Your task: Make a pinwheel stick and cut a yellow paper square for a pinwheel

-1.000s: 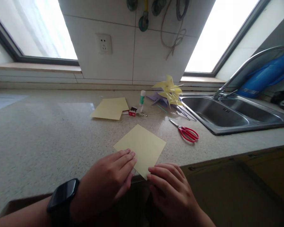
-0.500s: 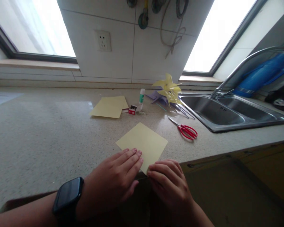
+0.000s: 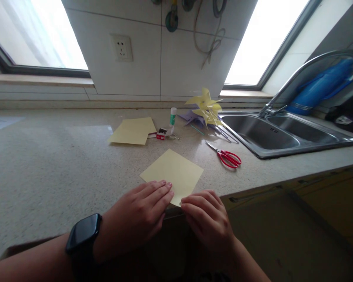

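A pale yellow square sheet of paper [image 3: 172, 168] lies on the speckled, light-coloured stone table [image 3: 61, 172], set cornerwise, its near corner at the table's near edge. The left hand [image 3: 144, 211], behind a black smartwatch [image 3: 84, 232] on the wrist, rests on the sheet's near left part, its fingers [image 3: 160, 192] extended close together and grasping nothing. The right hand [image 3: 208, 221] is at the near corner with bent, narrowly gathered fingers; its thumb is hidden, so I cannot tell whether they pinch the paper.

To handle that corner well, I would press the left palm evenly so the sheet cannot skid, and move the corner gently, since thin paper likely creases easily. Working fully on the table, rather than at its edge, should give firmer backing. The open scissors with red handles [image 3: 223, 155] lie to the right, well apart from the sheet, so they should not hinder either hand.
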`<state>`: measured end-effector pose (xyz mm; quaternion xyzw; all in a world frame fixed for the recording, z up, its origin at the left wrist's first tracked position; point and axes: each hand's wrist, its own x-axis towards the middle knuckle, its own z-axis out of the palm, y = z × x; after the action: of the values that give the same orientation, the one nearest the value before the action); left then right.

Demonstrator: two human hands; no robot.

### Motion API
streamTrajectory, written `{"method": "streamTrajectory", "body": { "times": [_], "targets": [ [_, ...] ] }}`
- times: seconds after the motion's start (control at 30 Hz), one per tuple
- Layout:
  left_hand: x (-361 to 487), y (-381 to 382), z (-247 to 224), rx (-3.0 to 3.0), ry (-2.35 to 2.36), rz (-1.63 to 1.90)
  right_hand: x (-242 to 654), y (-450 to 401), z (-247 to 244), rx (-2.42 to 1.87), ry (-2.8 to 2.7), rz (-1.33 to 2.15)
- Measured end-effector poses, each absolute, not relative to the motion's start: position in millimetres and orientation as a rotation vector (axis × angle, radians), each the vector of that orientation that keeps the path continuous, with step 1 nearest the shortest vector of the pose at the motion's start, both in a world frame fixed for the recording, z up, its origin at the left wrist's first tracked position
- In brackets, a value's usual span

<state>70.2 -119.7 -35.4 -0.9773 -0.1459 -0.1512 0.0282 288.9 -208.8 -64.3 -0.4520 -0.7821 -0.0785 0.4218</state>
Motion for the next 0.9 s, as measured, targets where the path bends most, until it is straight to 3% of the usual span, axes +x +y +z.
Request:
{"method": "streamTrajectory", "body": {
  "times": [0.9],
  "targets": [
    [69, -119, -33, -3.040, -0.474, -0.428, 284, -211, -66, -1.220, -2.021, -0.207]
  ]
}}
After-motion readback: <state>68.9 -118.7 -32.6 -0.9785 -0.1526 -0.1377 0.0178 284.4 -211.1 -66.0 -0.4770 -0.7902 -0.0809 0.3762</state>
